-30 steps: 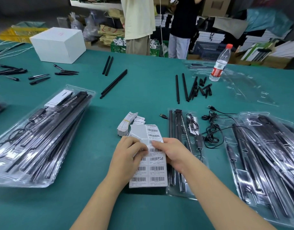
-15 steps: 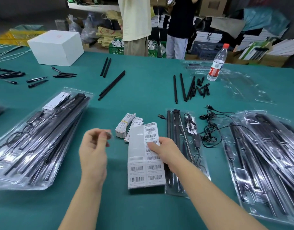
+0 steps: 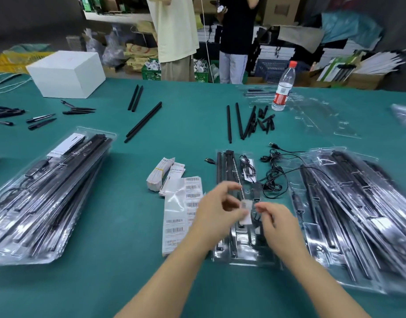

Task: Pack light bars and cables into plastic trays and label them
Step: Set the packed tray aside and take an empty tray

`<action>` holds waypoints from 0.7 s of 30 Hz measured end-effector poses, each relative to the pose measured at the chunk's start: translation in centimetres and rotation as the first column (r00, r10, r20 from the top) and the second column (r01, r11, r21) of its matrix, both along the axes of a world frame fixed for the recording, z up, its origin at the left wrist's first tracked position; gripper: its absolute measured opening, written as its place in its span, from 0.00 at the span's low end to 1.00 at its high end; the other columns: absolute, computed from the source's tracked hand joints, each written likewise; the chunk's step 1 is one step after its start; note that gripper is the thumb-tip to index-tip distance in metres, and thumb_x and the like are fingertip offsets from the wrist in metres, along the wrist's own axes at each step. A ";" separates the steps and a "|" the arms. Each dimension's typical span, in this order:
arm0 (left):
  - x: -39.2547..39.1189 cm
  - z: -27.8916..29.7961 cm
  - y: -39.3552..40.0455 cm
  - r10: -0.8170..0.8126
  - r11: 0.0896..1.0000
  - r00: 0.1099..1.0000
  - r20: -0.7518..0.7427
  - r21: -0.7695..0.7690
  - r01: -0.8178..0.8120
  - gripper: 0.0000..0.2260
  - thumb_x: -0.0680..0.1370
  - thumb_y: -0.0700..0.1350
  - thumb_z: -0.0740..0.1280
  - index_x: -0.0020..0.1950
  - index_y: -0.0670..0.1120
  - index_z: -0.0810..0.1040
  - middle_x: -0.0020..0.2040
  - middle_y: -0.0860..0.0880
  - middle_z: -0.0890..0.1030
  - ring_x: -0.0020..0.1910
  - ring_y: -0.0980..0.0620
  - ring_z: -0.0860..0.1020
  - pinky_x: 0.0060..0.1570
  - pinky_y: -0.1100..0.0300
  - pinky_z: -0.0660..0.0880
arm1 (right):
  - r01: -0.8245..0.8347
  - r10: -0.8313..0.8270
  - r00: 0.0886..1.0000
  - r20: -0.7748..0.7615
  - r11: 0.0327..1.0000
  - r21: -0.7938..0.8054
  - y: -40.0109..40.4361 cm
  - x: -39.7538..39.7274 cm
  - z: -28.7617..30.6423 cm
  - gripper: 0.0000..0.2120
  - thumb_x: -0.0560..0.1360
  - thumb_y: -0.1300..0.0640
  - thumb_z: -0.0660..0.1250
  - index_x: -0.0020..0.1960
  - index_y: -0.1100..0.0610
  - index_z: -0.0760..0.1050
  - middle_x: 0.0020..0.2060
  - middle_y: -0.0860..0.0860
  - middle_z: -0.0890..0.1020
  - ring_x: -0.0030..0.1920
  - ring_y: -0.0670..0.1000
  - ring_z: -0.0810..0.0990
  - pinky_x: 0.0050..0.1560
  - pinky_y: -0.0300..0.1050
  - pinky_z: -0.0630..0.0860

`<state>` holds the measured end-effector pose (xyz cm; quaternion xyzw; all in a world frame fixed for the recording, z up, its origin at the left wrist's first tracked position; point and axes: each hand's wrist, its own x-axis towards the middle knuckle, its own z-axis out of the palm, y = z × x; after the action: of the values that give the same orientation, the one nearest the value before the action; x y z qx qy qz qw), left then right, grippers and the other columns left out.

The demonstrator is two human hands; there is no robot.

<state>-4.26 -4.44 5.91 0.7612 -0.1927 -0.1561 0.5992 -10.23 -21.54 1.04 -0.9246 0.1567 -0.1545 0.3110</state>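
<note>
Both of our hands are up over the middle tray (image 3: 241, 244) right now, pretty blurry. Our left hand (image 3: 217, 211) and right hand (image 3: 274, 218) sit close together, fingers curled, with a small white label (image 3: 246, 211) between them. Looks like the left thumb and fingers pinch it, but we can't tell for sure whether the right hand grips it or just touches its edge.

That clear tray lies on the green bench (image 3: 105, 283) directly below our hands, with black light bars and a coiled cable in it. Just beside it on the left lies the barcode label sheet (image 3: 181, 214), and a wad of folded labels (image 3: 160, 174) sits behind that. Loose black cables (image 3: 272, 177) lie between the middle tray and the stack of filled trays (image 3: 358, 203) on the right. Another filled stack (image 3: 46, 191) sits well off to the left. Loose light bars (image 3: 143, 121) and a water bottle (image 3: 283, 88) are farther back.
</note>
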 end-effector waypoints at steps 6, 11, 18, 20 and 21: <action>0.8 -2.7 -3.6 -0.073 0.983 0.997 -0.002 0.167 0.072 0.13 0.73 0.43 0.76 0.54 0.55 0.80 0.40 0.55 0.85 0.39 0.59 0.83 0.43 0.62 0.80 | -0.004 -0.036 0.992 0.119 0.945 0.326 -0.6 -3.0 -1.8 0.12 0.82 0.56 0.61 0.62 0.45 0.76 0.45 0.42 0.82 0.39 0.38 0.75 0.43 0.37 0.69; 0.9 -3.5 -4.4 -0.098 0.975 0.995 0.001 0.199 0.096 0.14 0.72 0.42 0.76 0.54 0.56 0.80 0.39 0.58 0.84 0.38 0.62 0.82 0.43 0.61 0.80 | -0.071 0.018 0.992 0.124 0.894 0.442 -0.6 -3.3 -2.7 0.16 0.79 0.56 0.66 0.61 0.37 0.72 0.44 0.47 0.80 0.43 0.45 0.79 0.44 0.37 0.73; 1.4 -3.3 -4.2 -0.094 0.983 0.995 -0.036 0.152 0.098 0.13 0.73 0.41 0.77 0.52 0.55 0.81 0.40 0.53 0.85 0.40 0.55 0.84 0.44 0.52 0.83 | -0.082 0.031 0.993 0.117 0.886 0.457 -1.1 -3.1 -3.6 0.18 0.77 0.57 0.69 0.62 0.38 0.73 0.43 0.48 0.80 0.47 0.49 0.80 0.51 0.48 0.77; 1.4 -3.3 -4.2 -0.109 0.985 0.992 -0.057 0.126 0.115 0.13 0.72 0.40 0.77 0.52 0.54 0.82 0.40 0.52 0.85 0.39 0.54 0.84 0.45 0.52 0.83 | -0.085 0.036 0.993 0.116 0.888 0.451 -1.1 -3.1 -3.7 0.19 0.77 0.56 0.70 0.62 0.37 0.73 0.45 0.48 0.81 0.49 0.48 0.80 0.53 0.48 0.77; 1.4 -3.3 -4.3 -0.122 0.984 0.990 -0.068 0.122 0.130 0.13 0.72 0.40 0.77 0.52 0.54 0.82 0.40 0.52 0.85 0.39 0.54 0.84 0.46 0.52 0.83 | -0.088 0.037 0.992 0.120 0.887 0.453 -1.2 -3.1 -3.7 0.19 0.77 0.56 0.71 0.61 0.36 0.72 0.47 0.48 0.81 0.50 0.47 0.81 0.53 0.46 0.78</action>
<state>-2.88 -8.72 2.65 0.7789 -0.2123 -0.2284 0.5441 -13.38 -22.72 -2.67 -0.8202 0.1419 -0.1529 0.5327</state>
